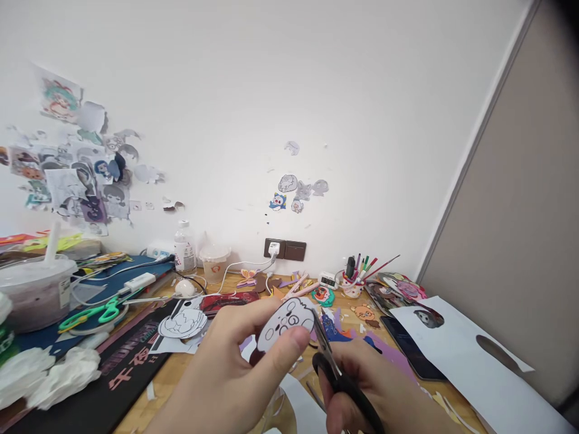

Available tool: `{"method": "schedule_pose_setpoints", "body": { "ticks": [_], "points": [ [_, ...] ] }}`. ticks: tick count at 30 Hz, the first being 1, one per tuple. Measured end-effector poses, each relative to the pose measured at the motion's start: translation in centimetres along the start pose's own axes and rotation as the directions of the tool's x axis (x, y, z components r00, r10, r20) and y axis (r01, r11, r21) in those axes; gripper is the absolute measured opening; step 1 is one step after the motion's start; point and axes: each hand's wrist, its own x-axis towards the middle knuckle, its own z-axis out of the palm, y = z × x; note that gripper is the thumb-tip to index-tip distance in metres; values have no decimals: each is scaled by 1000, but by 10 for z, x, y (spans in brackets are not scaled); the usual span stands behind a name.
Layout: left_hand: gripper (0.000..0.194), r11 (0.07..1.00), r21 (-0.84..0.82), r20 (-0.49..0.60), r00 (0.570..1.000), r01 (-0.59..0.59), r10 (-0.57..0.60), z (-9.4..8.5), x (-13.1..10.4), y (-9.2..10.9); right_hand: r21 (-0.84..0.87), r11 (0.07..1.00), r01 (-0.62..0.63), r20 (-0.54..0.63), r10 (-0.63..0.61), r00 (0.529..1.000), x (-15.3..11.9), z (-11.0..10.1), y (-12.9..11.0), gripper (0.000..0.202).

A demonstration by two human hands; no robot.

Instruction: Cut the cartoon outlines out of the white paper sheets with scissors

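Observation:
A small white paper cutout [283, 325] printed with a black-outlined cartoon face is pinched between the thumb and fingers of my left hand [246, 349]. My right hand [368, 377] grips a pair of scissors [332, 367] by its black handles. The metal blades point up and lie at the right edge of the cutout. Whether they touch the paper I cannot tell. Beneath my hands, white paper scraps [301, 401] lie on the wooden table, partly hidden by the fingers.
Left are a lidded drink cup [36, 295], green scissors [97, 313], crumpled tissues [67, 377] and round paper cutouts [183, 322]. A pen cup [353, 283] and small clock [327, 280] stand at the back. Right, a white sheet with holes [470, 355] overlaps a dark tablet [407, 346].

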Motion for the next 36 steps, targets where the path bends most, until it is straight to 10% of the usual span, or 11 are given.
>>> {"method": "schedule_pose_setpoints", "body": {
  "ticks": [14,36],
  "points": [
    [28,927,170,-63,935,-335,350,6,6,3,246,967,-67,23,63,998,3,7,-4,22],
    [18,952,156,-130,950,-263,284,7,2,1,-35,970,-239,-38,238,971,-1,6,-29,14]
  ]
}}
